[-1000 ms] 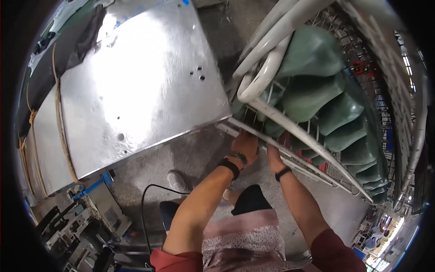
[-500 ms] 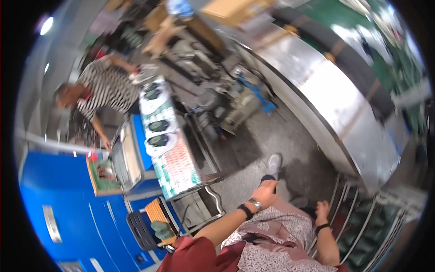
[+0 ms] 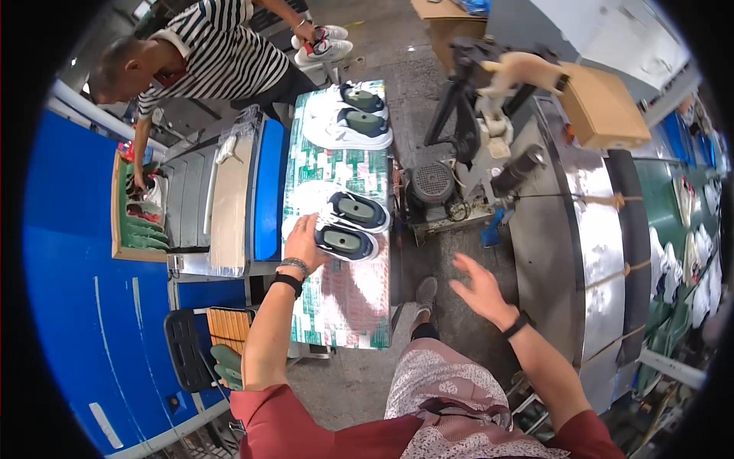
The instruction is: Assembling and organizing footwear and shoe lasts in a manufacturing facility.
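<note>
A pair of white and dark sneakers stands on the near half of a narrow table (image 3: 355, 306) with a green, white and red patterned cover. Each sneaker has a dark green insert in its opening. My left hand (image 3: 303, 243) is at the side of the nearer sneaker (image 3: 345, 242), its fingers stretched out and touching or almost touching the white upper. Just beyond it stands the farther sneaker (image 3: 359, 210). My right hand (image 3: 483, 289) hangs in the air right of the table, fingers spread, holding nothing.
Another pair of sneakers (image 3: 352, 130) stands at the table's far end. A person in a striped shirt (image 3: 229, 57) holds white shoes (image 3: 325, 50) and reaches into a wooden-edged tray (image 3: 116, 229). At right are a machine with a motor (image 3: 432, 182) and a metal bench (image 3: 547, 268).
The view has come closer to the table. My left hand has gone from beside my lap to the nearer sneaker. My right hand has risen forward with its fingers spread.
</note>
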Tool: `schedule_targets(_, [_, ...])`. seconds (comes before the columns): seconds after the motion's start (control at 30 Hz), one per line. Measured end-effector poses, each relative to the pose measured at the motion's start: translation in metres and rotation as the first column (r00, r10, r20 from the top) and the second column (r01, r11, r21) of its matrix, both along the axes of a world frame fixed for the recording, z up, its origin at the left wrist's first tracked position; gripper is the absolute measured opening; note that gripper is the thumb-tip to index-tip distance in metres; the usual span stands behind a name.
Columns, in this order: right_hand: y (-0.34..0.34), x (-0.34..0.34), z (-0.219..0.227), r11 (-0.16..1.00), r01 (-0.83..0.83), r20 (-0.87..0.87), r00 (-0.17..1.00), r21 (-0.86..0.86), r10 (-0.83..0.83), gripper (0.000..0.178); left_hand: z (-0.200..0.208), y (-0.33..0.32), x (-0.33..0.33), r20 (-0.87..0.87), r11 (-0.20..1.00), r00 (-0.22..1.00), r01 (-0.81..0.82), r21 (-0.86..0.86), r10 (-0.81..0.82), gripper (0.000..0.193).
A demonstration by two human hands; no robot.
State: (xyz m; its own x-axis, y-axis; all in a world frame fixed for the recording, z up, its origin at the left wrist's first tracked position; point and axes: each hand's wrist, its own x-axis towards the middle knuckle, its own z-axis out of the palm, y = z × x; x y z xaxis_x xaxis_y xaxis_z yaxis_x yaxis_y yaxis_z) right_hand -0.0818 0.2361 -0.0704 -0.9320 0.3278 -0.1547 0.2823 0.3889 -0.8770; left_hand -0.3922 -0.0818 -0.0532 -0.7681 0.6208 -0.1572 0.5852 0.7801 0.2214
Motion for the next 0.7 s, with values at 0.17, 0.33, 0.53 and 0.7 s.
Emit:
schedule_targets(0.17, [-0.038, -0.194, 0.025, 0.936, -0.288, -0.134, 0.939, 0.203, 0.318, 0.081, 0.015, -0.002, -0.02, 0.017, 0.992, 0.998, 0.065, 0.104, -0.067, 0.092])
schedule_targets(0.33, [-0.055, -0.258, -0.015, 0.882, -0.354, -0.064, 0.918, 0.311, 0.391, 0.075, 0.001, 0.002, 0.008, 0.083, 0.995, 0.996, -0.006, -0.1, 0.014, 0.086])
schedule_targets(0.53, [0.013, -0.154, 0.008, 0.937, -0.29, 0.017, 0.956, 0.195, 0.293, 0.059, 0.009, 0.001, 0.122, 0.168, 0.924, 0.913, -0.381, 0.027, 0.372, 0.092])
schedule_targets(0.7, [0.104, 0.05, 0.048, 0.978, 0.208, 0.047, 0.977, 0.035, -0.209, 0.035, -0.01, 0.005, 0.181, 0.083, 0.818, 0.821, -0.57, 0.074, 0.565, 0.1])
